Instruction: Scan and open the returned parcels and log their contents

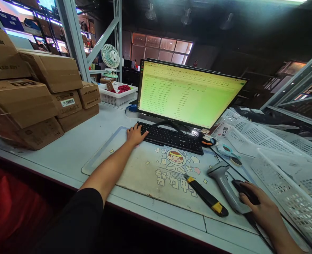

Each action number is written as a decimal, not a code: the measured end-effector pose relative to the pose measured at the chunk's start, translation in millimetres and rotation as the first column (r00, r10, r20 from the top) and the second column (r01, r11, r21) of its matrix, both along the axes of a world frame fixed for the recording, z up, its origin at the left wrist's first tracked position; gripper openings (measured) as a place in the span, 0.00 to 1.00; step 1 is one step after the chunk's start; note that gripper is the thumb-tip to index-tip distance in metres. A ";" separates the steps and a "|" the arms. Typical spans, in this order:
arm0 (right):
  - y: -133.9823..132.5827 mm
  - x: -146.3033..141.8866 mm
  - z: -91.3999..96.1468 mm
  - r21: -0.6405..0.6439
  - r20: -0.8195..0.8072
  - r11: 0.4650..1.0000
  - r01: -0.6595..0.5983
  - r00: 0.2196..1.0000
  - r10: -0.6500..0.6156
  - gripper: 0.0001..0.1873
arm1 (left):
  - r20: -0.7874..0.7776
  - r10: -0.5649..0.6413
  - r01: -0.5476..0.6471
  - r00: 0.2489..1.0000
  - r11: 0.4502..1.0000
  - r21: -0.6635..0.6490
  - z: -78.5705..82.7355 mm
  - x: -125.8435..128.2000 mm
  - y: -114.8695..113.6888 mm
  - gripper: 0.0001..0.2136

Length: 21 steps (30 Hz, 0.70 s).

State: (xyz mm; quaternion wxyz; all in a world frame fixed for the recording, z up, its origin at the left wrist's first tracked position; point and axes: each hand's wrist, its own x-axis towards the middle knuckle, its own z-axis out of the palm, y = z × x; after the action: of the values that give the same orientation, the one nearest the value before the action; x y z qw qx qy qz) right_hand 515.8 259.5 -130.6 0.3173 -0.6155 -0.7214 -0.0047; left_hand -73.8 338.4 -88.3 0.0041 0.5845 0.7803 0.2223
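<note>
My left hand [136, 135] rests on the left end of a black keyboard [171, 137], its fingers spread over the keys. My right hand [262, 204] is wrapped over a black computer mouse [247, 192] at the right. Just left of the mouse lies a grey barcode scanner [224, 185]. A black and yellow utility knife [206, 195] lies on the printed desk mat [142, 176]. Behind the keyboard stands a monitor [187, 95] showing a spreadsheet on a greenish screen.
Cardboard boxes [18, 102] are stacked on the left of the table. A white basket [117, 97] with red items and a small fan [110, 58] stand behind. White plastic crates [290, 187] line the right side, near a tape roll [235, 161] and a penguin figure [208, 140].
</note>
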 end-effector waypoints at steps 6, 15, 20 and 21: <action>-2.4 -1.9 0.9 0.017 0.006 1.000 0.002 1.000 -0.002 0.31 | 0.004 -0.002 0.002 1.000 1.000 0.001 -0.6 -0.4 0.3 0.34; -2.2 -2.5 1.3 -0.012 -0.014 1.000 -0.003 1.000 0.003 0.32 | -0.002 -0.002 0.002 1.000 1.000 0.001 -2.1 -1.3 1.6 0.34; -4.6 -4.6 3.8 -0.037 -0.020 0.999 0.019 1.000 -0.020 0.32 | 0.003 -0.006 0.006 1.000 1.000 0.005 -2.1 -1.2 1.5 0.34; -5.0 -5.1 4.4 -0.043 -0.019 0.999 0.023 1.000 -0.024 0.32 | 0.005 -0.006 0.006 1.000 1.000 0.004 -1.8 -1.1 1.3 0.34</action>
State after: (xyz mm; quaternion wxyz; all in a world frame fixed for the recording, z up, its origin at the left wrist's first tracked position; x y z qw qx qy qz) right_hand 510.7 254.4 -126.2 0.3111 -0.6307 -0.7108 0.0128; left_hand -74.9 339.7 -90.1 0.0057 0.5863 0.7781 0.2252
